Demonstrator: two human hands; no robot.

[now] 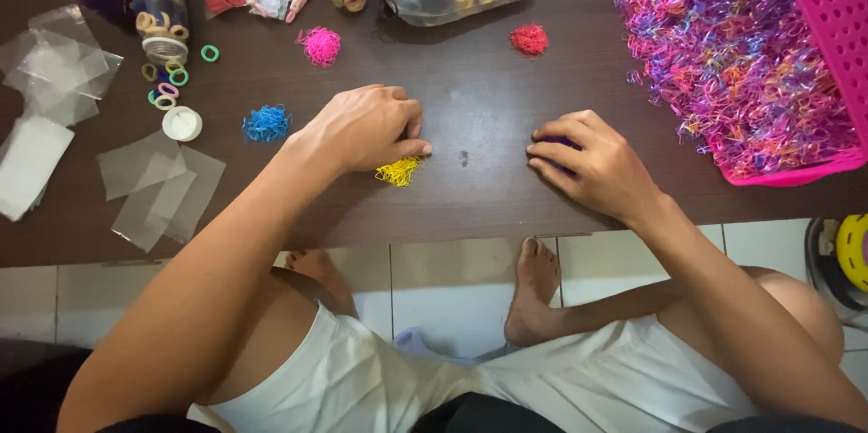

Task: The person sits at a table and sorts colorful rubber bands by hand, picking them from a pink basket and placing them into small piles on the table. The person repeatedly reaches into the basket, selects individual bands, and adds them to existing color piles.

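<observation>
Your left hand [366, 130] rests on the dark worktop [470, 98], fingers curled, thumb touching the yellow band pile [399, 171] at its 5 o'clock. Your right hand [592, 162] has its fingers bent over purple bands [559, 142]; I cannot tell how tightly they grip.

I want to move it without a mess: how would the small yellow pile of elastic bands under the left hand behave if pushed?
The yellow pile looks like loose thin loops, so it would probably spread rather than slide whole. It seems very light. The left hand pressing it likely keeps it together.
</observation>
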